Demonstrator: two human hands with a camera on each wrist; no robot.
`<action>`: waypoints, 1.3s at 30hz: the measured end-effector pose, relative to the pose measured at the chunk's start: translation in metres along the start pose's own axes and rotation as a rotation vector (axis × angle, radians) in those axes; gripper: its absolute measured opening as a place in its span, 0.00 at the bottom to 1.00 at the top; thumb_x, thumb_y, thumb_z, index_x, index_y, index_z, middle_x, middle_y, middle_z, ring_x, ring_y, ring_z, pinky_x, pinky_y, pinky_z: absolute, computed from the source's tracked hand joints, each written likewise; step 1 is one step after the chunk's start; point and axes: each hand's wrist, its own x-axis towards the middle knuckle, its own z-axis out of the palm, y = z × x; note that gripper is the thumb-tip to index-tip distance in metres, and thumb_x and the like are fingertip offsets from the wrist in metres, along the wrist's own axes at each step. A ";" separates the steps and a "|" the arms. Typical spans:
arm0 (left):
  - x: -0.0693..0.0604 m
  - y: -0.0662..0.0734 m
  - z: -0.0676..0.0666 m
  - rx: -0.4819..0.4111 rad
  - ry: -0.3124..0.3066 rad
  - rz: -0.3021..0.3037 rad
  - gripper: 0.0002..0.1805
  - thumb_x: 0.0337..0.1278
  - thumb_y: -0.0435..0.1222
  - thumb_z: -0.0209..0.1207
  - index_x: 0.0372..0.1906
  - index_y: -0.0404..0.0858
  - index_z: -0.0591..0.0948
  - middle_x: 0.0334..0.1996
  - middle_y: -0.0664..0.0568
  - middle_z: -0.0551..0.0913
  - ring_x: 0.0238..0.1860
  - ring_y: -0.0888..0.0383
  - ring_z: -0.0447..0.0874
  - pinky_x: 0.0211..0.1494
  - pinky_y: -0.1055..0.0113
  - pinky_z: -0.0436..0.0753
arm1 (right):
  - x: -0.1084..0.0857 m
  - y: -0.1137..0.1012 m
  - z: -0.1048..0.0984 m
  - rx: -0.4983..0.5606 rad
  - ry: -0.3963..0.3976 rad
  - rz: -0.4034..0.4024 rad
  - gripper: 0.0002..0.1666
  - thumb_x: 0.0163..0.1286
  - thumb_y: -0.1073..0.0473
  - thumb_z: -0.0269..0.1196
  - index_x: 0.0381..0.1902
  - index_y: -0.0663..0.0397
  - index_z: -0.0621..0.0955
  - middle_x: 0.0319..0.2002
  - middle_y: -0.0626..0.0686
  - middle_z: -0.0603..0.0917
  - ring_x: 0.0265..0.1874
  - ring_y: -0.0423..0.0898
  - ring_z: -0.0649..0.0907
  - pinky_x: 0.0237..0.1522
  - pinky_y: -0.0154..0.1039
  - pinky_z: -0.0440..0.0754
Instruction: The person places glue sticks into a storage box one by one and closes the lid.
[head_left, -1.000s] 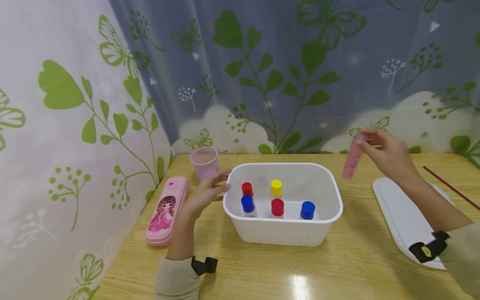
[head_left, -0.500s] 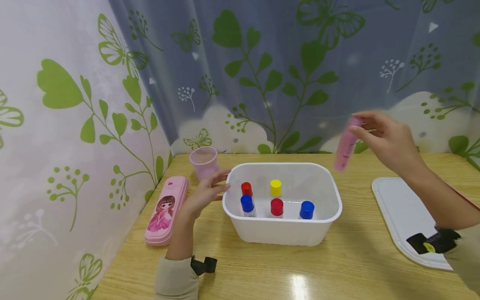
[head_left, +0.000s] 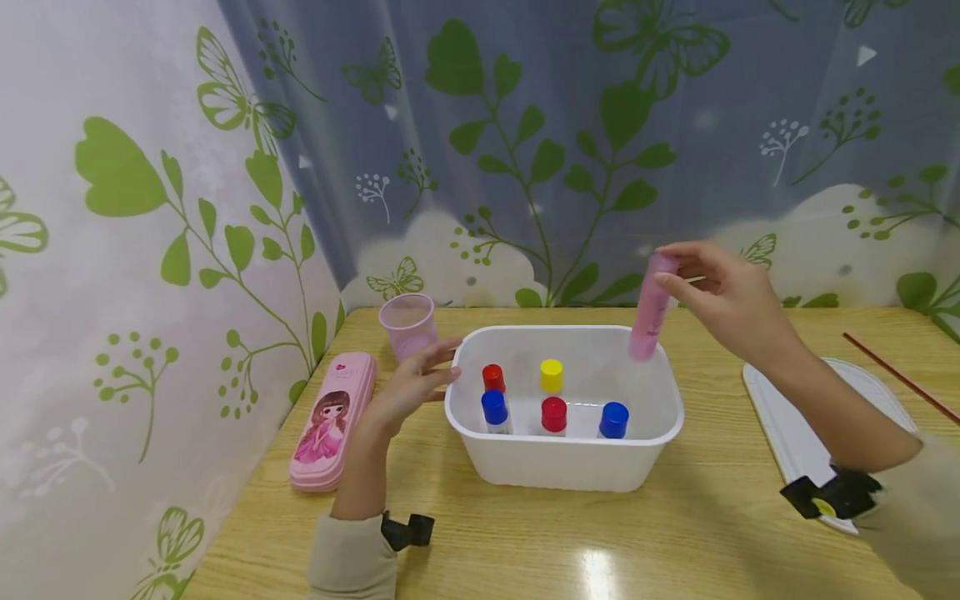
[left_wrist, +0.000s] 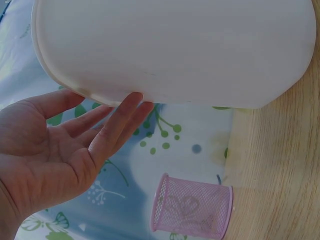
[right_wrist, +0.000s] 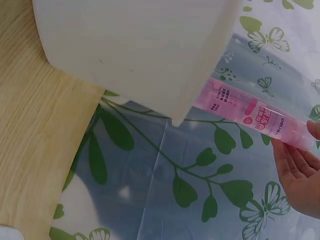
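A white bin (head_left: 562,462) stands mid-table, holding several small clear bottles with coloured caps, such as a yellow-capped bottle (head_left: 552,377) and a blue-capped bottle (head_left: 614,421). My left hand (head_left: 408,387) rests with extended fingers against the bin's left end; the left wrist view shows its fingertips (left_wrist: 133,98) touching the outer wall. Between thumb and fingers my right hand (head_left: 731,304) pinches the top of a slim, translucent pink bottle (head_left: 650,312) with a printed label. It hangs slightly tilted over the bin's back right corner, its lower end just inside the rim.
A pink mesh pen cup (head_left: 410,327) stands behind my left hand. Left of the bin lies a pink pencil case (head_left: 335,421). On the right are a white tray (head_left: 787,421), partly under my right forearm, and a thin dark-red stick (head_left: 900,377). A patterned curtain (head_left: 555,167) hangs behind.
My right hand has carried the pink bottle leftward from beside the bin to over its back right corner, rising and then lowering. My left hand has kept its place.
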 end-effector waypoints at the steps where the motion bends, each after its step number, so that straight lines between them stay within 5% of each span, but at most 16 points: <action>1: 0.000 0.000 0.000 0.001 -0.001 0.000 0.28 0.63 0.30 0.50 0.67 0.33 0.60 0.63 0.37 0.63 0.57 0.42 0.69 0.54 0.50 0.73 | -0.001 0.000 0.003 0.000 -0.004 -0.001 0.19 0.65 0.59 0.61 0.51 0.61 0.77 0.40 0.57 0.81 0.34 0.31 0.77 0.34 0.20 0.74; 9: 0.000 0.000 0.000 0.001 0.003 -0.005 0.28 0.63 0.30 0.51 0.67 0.33 0.60 0.63 0.38 0.63 0.57 0.42 0.69 0.54 0.51 0.73 | -0.006 0.005 0.023 0.027 -0.043 -0.044 0.19 0.63 0.63 0.62 0.52 0.61 0.76 0.39 0.56 0.81 0.36 0.32 0.76 0.36 0.20 0.74; 17: -0.002 -0.001 -0.001 -0.001 0.000 0.010 0.27 0.63 0.29 0.50 0.67 0.31 0.60 0.62 0.36 0.64 0.56 0.41 0.69 0.53 0.51 0.74 | -0.013 0.009 0.039 0.042 -0.088 -0.019 0.17 0.65 0.60 0.61 0.50 0.62 0.77 0.38 0.56 0.81 0.37 0.48 0.80 0.36 0.21 0.74; 23: -0.002 0.000 0.000 -0.008 0.003 0.007 0.28 0.63 0.30 0.50 0.67 0.32 0.60 0.62 0.37 0.64 0.56 0.41 0.69 0.52 0.52 0.75 | -0.020 0.018 0.051 0.035 -0.120 0.000 0.18 0.65 0.60 0.60 0.51 0.62 0.75 0.38 0.56 0.81 0.38 0.51 0.80 0.36 0.21 0.74; 31: 0.000 -0.002 -0.001 -0.006 0.000 0.018 0.27 0.63 0.30 0.51 0.67 0.32 0.60 0.62 0.36 0.64 0.56 0.41 0.70 0.52 0.52 0.75 | -0.027 0.025 0.065 0.032 -0.163 0.013 0.18 0.64 0.61 0.62 0.50 0.63 0.77 0.39 0.57 0.81 0.38 0.51 0.80 0.39 0.47 0.80; 39: 0.001 -0.001 -0.001 0.001 0.002 0.005 0.27 0.63 0.30 0.51 0.66 0.33 0.61 0.62 0.37 0.64 0.56 0.42 0.70 0.52 0.51 0.75 | -0.034 0.032 0.072 0.057 -0.193 0.024 0.17 0.63 0.61 0.63 0.48 0.63 0.77 0.39 0.58 0.81 0.38 0.53 0.81 0.41 0.49 0.80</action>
